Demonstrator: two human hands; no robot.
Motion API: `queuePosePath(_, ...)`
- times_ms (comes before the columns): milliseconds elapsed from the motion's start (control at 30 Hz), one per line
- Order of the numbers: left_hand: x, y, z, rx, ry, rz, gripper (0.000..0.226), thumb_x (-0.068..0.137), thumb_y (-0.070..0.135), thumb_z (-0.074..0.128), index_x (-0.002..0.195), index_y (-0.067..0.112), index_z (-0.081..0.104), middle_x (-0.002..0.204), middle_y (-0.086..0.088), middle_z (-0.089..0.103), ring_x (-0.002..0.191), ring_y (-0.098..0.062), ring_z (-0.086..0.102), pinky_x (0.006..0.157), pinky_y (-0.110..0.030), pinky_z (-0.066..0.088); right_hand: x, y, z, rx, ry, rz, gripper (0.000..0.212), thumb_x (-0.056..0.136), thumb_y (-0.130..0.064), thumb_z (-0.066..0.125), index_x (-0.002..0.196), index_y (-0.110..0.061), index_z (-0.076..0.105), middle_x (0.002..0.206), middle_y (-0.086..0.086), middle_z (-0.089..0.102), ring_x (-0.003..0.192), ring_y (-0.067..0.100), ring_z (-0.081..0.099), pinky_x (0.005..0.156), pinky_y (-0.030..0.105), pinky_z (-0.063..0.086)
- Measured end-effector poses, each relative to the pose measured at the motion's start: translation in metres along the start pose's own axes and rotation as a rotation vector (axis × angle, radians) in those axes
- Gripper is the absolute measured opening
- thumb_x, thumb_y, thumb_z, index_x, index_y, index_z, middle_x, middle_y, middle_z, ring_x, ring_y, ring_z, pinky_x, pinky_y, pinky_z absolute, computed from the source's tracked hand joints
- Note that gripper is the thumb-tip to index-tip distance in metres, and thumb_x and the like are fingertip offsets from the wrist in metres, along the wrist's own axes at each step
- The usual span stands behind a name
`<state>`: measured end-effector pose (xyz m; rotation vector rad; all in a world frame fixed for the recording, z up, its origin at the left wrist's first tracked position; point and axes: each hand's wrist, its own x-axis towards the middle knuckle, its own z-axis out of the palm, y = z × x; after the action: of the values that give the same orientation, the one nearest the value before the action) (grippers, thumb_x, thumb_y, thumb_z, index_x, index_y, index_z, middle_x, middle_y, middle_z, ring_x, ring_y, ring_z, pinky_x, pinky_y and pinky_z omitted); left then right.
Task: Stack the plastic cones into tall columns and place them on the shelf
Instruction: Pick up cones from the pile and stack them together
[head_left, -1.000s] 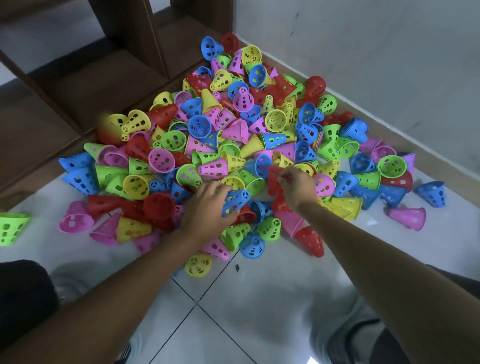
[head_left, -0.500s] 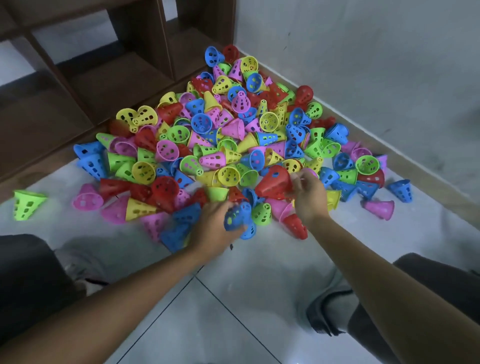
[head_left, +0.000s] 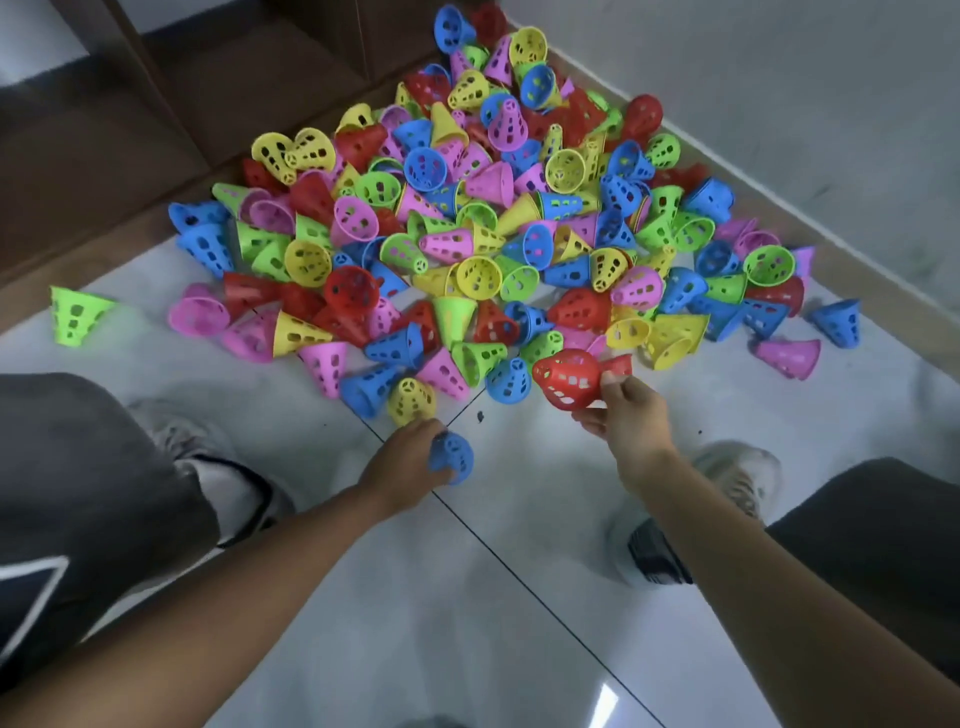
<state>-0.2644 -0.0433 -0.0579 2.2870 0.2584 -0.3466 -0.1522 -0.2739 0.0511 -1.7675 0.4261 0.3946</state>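
Indoor room, likely home; tiled floor (head_left: 519, 597); wooden shelf (head_left: 218, 88); plaster wall (head_left: 805, 78)

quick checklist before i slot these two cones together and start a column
1. Left hand holds the blue cone: ok, fingers curled round it.
2. Right hand holds the red cone: ok, pinched at its narrow end.
3. Both cones lifted out of the pile: ok.
4. Red cone's wide mouth faces the blue cone: ok, it opens leftward.
5. Blue cone's tip points at that mouth: cannot tell, the hand hides it.
6. Shelf free for a column: cannot tell, only its lower part shows.
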Motion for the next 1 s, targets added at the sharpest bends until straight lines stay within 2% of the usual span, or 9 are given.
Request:
queuePosePath(167,-0.015,-0.006,0.000,-0.011,-0.028,-0.040,0.043,0.076,0.024,0.085,0.113,0.022,0.062,0.110,0.006,0.060,0.102,-0.014,0.060,0.089,-0.033,0.052,-0.024,0.024,0.008,0.049,-0.075,0.082,0.020,0.109,-0.014,0.038,0.110,-0.003,0.054,0.087,0.004,0.064,0.063,0.019,0.065,0.070,0.030,0.058)
queuePosePath(267,-0.022,-0.003,-0.014,0.074,-0.021,-0.027,0.039,0.078,0.023,0.084,0.113,0.020,0.066,0.110,0.003,0.066,0.099,-0.018,0.064,0.085,-0.036,0.054,-0.035,0.030,0.015,0.012,-0.140,0.111,0.023,0.109,-0.016,0.038,0.115,-0.002,0.055,0.088,0.006,0.064,0.064,0.021,0.065,0.073,0.031,0.058)
queuePosePath(367,-0.024,0.011,-0.038,0.184,-0.028,-0.038,0.039,0.084,0.025,0.081,0.119,0.015,0.066,0.116,0.001,0.070,0.093,-0.014,0.062,0.084,-0.030,0.052,-0.043,0.031,0.024,-0.024,-0.197,0.149,0.023,0.109,-0.014,0.038,0.115,0.000,0.055,0.091,0.013,0.064,0.064,0.023,0.065,0.071,0.032,0.058)
queuePosePath(467,-0.023,0.028,-0.064,0.249,0.037,-0.013,0.041,0.087,0.026,0.077,0.123,0.015,0.062,0.128,0.001,0.063,0.101,-0.019,0.062,0.087,-0.032,0.051,-0.047,0.034,0.037,-0.046,-0.263,0.178,0.023,0.109,-0.013,0.037,0.112,-0.001,0.056,0.092,0.014,0.064,0.063,0.024,0.065,0.068,0.033,0.059)
queuePosePath(567,-0.029,0.032,-0.084,0.273,0.105,0.035,0.039,0.086,0.026,0.078,0.118,0.017,0.057,0.127,0.000,0.058,0.094,-0.019,0.060,0.085,-0.037,0.053,-0.052,0.042,0.051,-0.050,-0.316,0.188,0.022,0.108,-0.013,0.038,0.109,-0.001,0.057,0.088,0.012,0.063,0.060,0.024,0.064,0.060,0.028,0.059)
queuePosePath(633,-0.033,0.026,-0.092,0.294,0.109,0.035,0.041,0.084,0.027,0.079,0.117,0.016,0.058,0.127,-0.001,0.057,0.099,-0.022,0.062,0.087,-0.040,0.053,-0.053,0.047,0.060,-0.059,-0.348,0.190,0.022,0.108,-0.011,0.038,0.107,0.000,0.057,0.084,0.011,0.061,0.058,0.024,0.062,0.055,0.026,0.057)
queuePosePath(800,-0.039,0.016,-0.106,0.292,0.128,-0.030,0.037,0.085,0.025,0.078,0.116,0.015,0.060,0.128,-0.005,0.059,0.094,-0.027,0.064,0.087,-0.041,0.054,-0.050,0.049,0.073,-0.153,-0.321,0.161,0.018,0.104,-0.007,0.044,0.094,0.000,0.058,0.088,0.014,0.058,0.047,0.016,0.064,0.041,0.021,0.050)
queuePosePath(867,-0.038,0.015,-0.107,0.279,0.129,-0.051,0.035,0.086,0.025,0.077,0.115,0.015,0.060,0.126,-0.005,0.059,0.092,-0.027,0.064,0.086,-0.043,0.055,-0.042,0.055,0.077,-0.202,-0.299,0.163,0.021,0.104,-0.009,0.045,0.089,-0.004,0.058,0.092,0.015,0.059,0.057,0.023,0.066,0.042,0.021,0.050)
queuePosePath(1000,-0.032,0.013,-0.103,0.293,0.143,-0.079,0.032,0.088,0.026,0.074,0.116,0.018,0.058,0.123,-0.003,0.059,0.093,-0.026,0.062,0.085,-0.043,0.055,-0.030,0.066,0.083,-0.346,-0.271,0.183,0.018,0.103,-0.015,0.047,0.092,-0.009,0.060,0.099,0.014,0.067,0.078,0.036,0.074,0.050,0.026,0.053)
